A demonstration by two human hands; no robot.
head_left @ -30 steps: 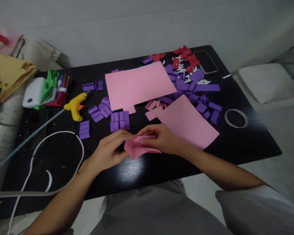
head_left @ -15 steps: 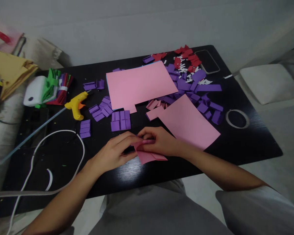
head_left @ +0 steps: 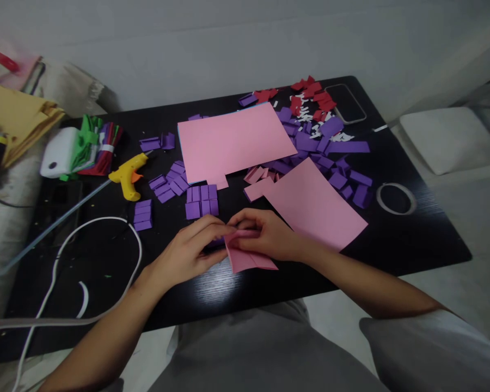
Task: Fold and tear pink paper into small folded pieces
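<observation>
A folded piece of pink paper [head_left: 251, 261] is held just above the front part of the black table. My right hand [head_left: 269, 234] is closed on it, its fingers curled around the upper folds. From the other side, my left hand [head_left: 191, 247] pinches at the paper's left edge, fingertips meeting those of my right hand. A bit of purple paper [head_left: 215, 242] shows between my left thumb and fingers; whether it is gripped I cannot tell. Just beyond the hands sits a block of folded purple pieces [head_left: 202, 201]. A pink sheet [head_left: 316, 207] lies beside my right forearm.
A large pink sheet [head_left: 234, 141] lies at the back of the table [head_left: 424, 239]. Purple pieces [head_left: 306, 142] and red scraps [head_left: 324, 100] are heaped at right, near a tape ring [head_left: 396, 198]. A yellow glue gun [head_left: 128, 175] and white cable [head_left: 136, 261] are at left.
The pink paper has turned slightly between my hands, and its lower left corner has shifted a little left and up. More purple shows by my left fingers.
</observation>
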